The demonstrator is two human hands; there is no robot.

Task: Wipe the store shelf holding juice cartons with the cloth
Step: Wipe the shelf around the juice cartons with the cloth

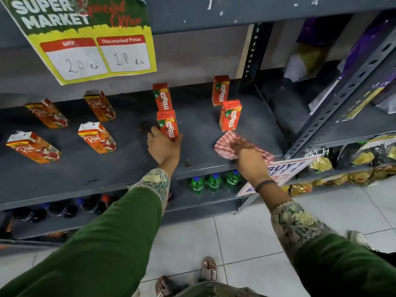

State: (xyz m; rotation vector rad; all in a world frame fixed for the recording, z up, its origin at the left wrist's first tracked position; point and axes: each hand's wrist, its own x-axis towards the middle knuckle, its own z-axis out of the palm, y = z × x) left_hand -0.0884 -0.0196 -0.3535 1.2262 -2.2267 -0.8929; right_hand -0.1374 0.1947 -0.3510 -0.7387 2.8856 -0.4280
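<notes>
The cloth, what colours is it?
The cloth is red and white striped, seen in the head view under the right hand.

my cloth (227, 146) is red-and-white striped, cartons (167, 126) orange-red, shelf (107, 168) dull grey, my sleeves (120, 228) dark green with floral cuffs

On the shelf (120, 168), cartons (97, 137) stand left, the cloth (225, 146) lies right, bottles (214, 182) below.

Head view, aimed forward and down

Single wide-angle camera above the shelf (214, 163), close by; its far left edge looks bent, probably lens distortion.
</notes>
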